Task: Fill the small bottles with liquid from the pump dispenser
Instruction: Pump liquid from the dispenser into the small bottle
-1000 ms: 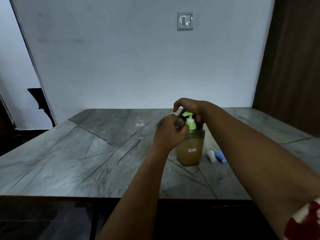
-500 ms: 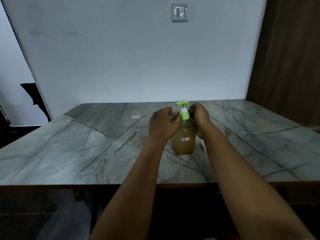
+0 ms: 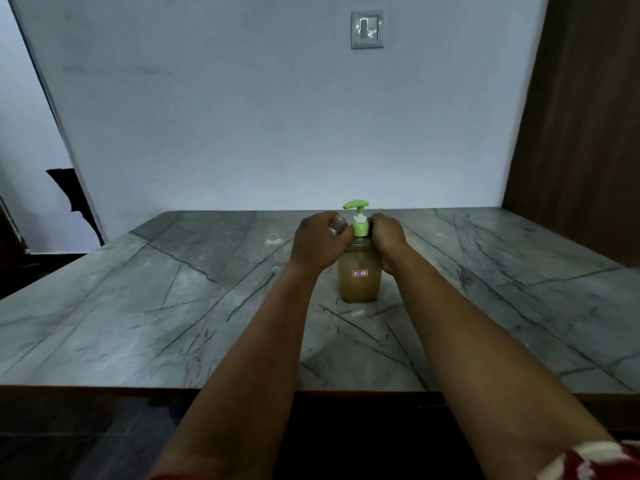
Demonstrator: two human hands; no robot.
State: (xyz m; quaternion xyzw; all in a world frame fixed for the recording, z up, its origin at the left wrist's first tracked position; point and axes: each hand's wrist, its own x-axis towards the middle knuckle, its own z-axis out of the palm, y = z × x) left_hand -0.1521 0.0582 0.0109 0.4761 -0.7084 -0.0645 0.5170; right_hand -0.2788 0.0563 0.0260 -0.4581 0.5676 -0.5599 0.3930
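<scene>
On the marble table (image 3: pixel 145 334), left hand (image 3: pixel 317 242) grips small bottle (image 3: pixel 337 224) beside pump dispenser (image 3: pixel 359 268).

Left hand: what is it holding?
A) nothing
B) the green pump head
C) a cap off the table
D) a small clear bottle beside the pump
D: the left hand has its grip round a small bottle, whose threaded neck shows beside the pump.

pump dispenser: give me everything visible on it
The pump dispenser stands upright on the grey marble table. Translucent body of brownish-amber liquid, small white label with red border, green collar, white stem, green pump head up. The right hand grips its shoulder; the left hand holds a small bottle against the collar.
</scene>
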